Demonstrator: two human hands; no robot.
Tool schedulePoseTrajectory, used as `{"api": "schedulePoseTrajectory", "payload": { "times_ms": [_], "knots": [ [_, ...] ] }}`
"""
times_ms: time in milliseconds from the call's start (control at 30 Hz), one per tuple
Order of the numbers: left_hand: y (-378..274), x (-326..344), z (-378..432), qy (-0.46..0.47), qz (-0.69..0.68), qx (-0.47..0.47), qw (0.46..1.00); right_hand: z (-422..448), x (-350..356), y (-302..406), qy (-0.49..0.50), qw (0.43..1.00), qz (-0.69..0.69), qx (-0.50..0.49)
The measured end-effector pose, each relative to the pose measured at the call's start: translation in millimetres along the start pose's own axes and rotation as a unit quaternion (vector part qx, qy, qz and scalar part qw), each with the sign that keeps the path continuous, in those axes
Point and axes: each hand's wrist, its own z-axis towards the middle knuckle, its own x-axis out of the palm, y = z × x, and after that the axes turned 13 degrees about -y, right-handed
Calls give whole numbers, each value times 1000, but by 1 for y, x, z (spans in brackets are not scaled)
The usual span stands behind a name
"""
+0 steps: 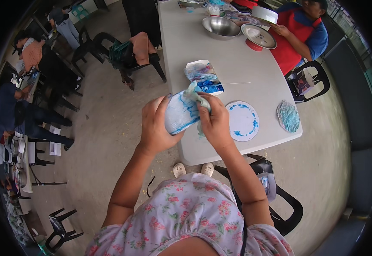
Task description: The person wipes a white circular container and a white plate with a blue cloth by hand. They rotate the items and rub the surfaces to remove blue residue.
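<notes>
My left hand (pixel 155 124) grips a white block or container (pixel 180 112) with blue smears, held tilted above the near end of the table. What the block is made of, I cannot tell. In my right hand (pixel 214 120) is a crumpled pale green cloth or tissue (pixel 195 94), pressed at the block's upper right edge. Just beyond them lies an open white box (pixel 202 72) smeared with blue and purple, a thin stick (pixel 237 83) reaching out from it. Right of my right hand sits a round white board (pixel 244 121) with a broken blue ring.
A crumpled bluish cloth or paper (pixel 288 116) lies at the table's (pixel 205 156) near right corner. Farther off stand a steel bowl (pixel 221 27) and a stand with a tilted plate (pixel 258 36), beside a person in a red apron (pixel 290 41). Black chairs (pixel 285 204) flank the table.
</notes>
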Motion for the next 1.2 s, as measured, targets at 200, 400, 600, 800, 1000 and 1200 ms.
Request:
{"api": "schedulePoseTrajectory", "payload": {
  "times_ms": [200,400,600,800,1000,1200],
  "knots": [
    [18,0,-10,-13,-9,19,1000,-49,10,25,96,965,-78,-231],
    [17,-4,-13,-7,17,7,1000,-36,-21,22,234,959,56,-152],
    [24,-4,-11,-6,19,-38,999,12,-67,21,65,984,38,163],
    [19,1,-11,10,-140,-112,984,25,-51,19,-66,975,118,177],
    [8,-2,6,-13,-394,-336,855,28,-32,3,182,976,117,-26],
    [24,13,-6,-51,-458,-458,760,30,-21,-38,178,941,236,167]
  ]
}}
